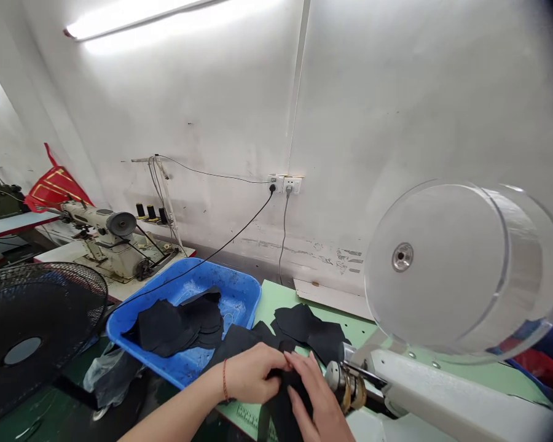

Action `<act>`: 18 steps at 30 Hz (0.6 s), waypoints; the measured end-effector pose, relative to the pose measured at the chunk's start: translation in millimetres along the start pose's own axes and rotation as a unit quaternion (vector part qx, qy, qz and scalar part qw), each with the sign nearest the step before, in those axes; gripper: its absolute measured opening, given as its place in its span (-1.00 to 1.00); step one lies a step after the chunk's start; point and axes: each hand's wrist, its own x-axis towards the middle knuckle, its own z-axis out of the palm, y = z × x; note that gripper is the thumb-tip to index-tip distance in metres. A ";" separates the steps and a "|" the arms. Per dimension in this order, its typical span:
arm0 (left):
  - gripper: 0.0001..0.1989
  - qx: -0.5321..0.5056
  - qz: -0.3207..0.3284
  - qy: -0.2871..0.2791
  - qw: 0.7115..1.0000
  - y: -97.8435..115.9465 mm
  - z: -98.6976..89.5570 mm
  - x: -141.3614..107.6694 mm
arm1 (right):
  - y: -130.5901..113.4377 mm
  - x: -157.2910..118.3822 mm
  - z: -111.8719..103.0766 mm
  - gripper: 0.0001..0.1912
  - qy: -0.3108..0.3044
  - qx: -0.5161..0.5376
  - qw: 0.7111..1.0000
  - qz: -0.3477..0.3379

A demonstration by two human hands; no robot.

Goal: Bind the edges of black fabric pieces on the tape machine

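My left hand (253,373), with a red cord at its wrist, pinches the upper end of a black fabric piece (282,412) between thumb and fingers. Against the same piece, my right hand (317,396) has its fingers bent, with the thumb lower down on the cloth. Both hands are over the pale green table (276,294), close to the metal head (338,376) of a white machine. Behind them lies a loose stack of black fabric pieces (308,328). More black cloth (239,344) lies left of my hands, partly hidden by the left one.
A blue tub (246,282) with black pieces (166,325) stands at the left. Beyond are a black fan (32,344) and a sewing machine (115,239). A clear round cover (442,270) rises at the right above the white machine arm (442,387). Power cords (283,239) hang from the wall.
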 end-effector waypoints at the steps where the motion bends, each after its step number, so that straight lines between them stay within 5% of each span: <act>1: -0.78 0.005 -0.017 0.015 1.000 -1.4 3.2 -1.4 | 3.0 5.5 -0.4 -0.62 0.003 -0.026 1.000 0.007; 5: -0.74 0.040 -0.069 0.105 0.991 -21.1 27.9 -4.1 | 14.7 8.2 11.9 -0.82 0.026 -0.033 0.997 0.069; 10: -0.28 0.016 -0.235 0.181 0.955 -46.4 87.4 -22.9 | 20.4 -5.4 22.3 -0.79 0.075 -0.043 0.992 0.088; 15: 0.05 -0.081 -0.377 0.075 0.920 -64.1 160.1 -37.6 | 14.3 -9.0 16.9 -0.76 0.094 -0.038 0.987 0.121; 18: -0.05 -0.146 -0.392 0.047 0.907 -62.7 177.5 -27.8 | 4.0 -11.4 7.5 -0.73 0.065 0.003 0.985 0.162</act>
